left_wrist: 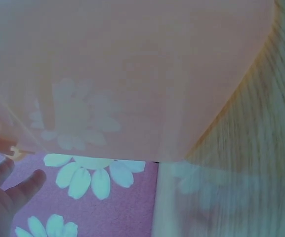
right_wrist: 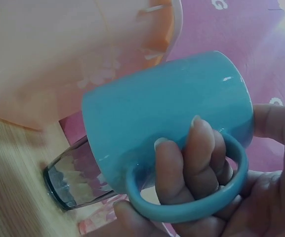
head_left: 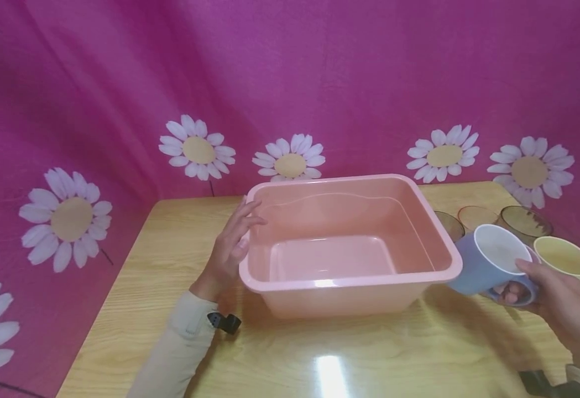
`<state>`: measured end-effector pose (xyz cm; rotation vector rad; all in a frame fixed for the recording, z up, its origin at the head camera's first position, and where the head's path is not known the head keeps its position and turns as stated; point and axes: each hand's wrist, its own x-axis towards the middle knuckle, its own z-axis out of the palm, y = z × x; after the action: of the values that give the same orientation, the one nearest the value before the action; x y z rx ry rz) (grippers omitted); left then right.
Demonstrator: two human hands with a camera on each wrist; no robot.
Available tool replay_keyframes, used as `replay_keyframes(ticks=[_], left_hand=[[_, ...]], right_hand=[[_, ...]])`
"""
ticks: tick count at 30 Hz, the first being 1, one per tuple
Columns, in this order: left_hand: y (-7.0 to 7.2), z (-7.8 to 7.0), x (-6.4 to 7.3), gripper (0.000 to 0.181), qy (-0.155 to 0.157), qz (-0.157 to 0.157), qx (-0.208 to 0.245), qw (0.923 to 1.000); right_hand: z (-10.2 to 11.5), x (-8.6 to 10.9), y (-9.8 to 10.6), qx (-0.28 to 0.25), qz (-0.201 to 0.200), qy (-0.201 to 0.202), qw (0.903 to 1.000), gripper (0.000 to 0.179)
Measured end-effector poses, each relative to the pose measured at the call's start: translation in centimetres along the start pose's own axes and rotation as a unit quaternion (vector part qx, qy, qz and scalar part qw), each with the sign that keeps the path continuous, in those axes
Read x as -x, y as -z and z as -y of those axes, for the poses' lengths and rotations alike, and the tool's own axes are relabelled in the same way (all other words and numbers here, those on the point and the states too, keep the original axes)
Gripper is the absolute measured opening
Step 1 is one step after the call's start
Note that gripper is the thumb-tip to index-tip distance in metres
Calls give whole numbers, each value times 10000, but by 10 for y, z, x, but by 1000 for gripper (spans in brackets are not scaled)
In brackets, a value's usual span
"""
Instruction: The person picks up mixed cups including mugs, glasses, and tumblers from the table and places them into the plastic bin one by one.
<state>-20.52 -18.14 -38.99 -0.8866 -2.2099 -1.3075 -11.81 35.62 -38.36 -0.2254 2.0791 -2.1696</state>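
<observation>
Right hand holding one blue mug, left hand at one pink basin, one yellow cup and three tinted glasses near the mug.
Nearest, the right arm reaches in from the lower right, fingers curled through the mug's handle and thumb at its rim; the left arm slants up from below, fingers slightly apart at the basin's left rim. The mug, smooth blue outside and white inside, tilts just beside the basin's right end; beyond the wooden table hangs a magenta cloth with white daisies.
</observation>
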Motion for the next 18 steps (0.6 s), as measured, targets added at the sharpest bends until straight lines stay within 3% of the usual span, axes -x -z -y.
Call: replay_keyframes(ticks=[5,13,18], left_hand=[[-3,1,-2,45,-79,-78,80,9999],[-6,1,-3,44,-100,-166,77,9998],[-7,2,-3,44,-79,-207,-9,9998]], right_hand=[[3,1,5,-52,-101,56,9999,34],[11,1,10,428,-62,-63,9990,51],[17,1,11,412,-154,-214,9988,48]])
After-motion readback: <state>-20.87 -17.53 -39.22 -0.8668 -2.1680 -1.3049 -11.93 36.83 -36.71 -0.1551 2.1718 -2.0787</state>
